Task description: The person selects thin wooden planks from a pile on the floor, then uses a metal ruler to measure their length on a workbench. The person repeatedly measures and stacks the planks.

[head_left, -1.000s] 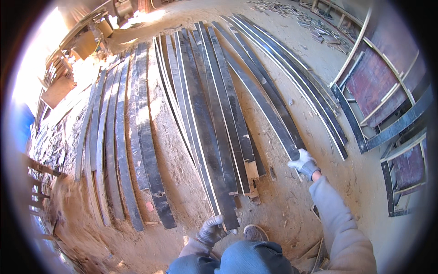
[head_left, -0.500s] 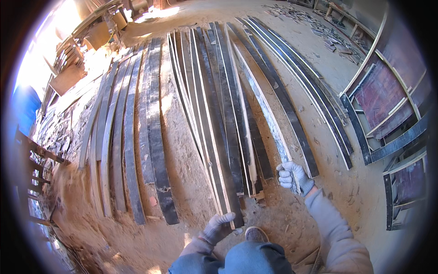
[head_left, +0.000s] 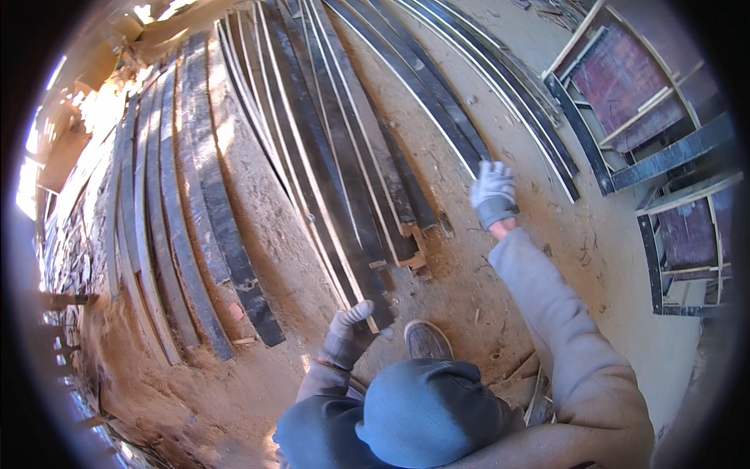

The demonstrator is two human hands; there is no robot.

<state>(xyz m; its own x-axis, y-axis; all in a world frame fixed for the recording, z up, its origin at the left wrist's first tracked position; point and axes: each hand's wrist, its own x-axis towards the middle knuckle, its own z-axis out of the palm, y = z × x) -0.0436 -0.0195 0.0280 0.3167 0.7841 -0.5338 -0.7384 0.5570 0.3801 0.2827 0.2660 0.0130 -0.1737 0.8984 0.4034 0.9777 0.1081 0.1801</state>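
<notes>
My left hand [head_left: 349, 330], in a pale knit glove, grips the near end of long dark wooden strips with pale edges [head_left: 320, 234], its thumb lying on top. At arm's length to the right, my gloved right hand [head_left: 494, 192] is at the near end of a dark wooden strip [head_left: 426, 98]. Its fingers look stretched out over that end, which they partly cover. That strip lies close beside another dark strip [head_left: 437, 70]. Between my hands, more dark strips [head_left: 375, 180] lie together, with a broken brown end toward me.
Several worn strips [head_left: 207, 195] lie on the dusty ground at left. Farther right is another group of pale-edged strips [head_left: 519, 117]. Wood-framed panels with reddish faces [head_left: 621, 86] stand at the right edge. My shoe [head_left: 427, 340] is near the strips' ends.
The strip my right hand held on edge now lies flatter, against the dark strip to its right. That hand's fingers have loosened and extended. My left hand keeps its grip; the view has shifted.
</notes>
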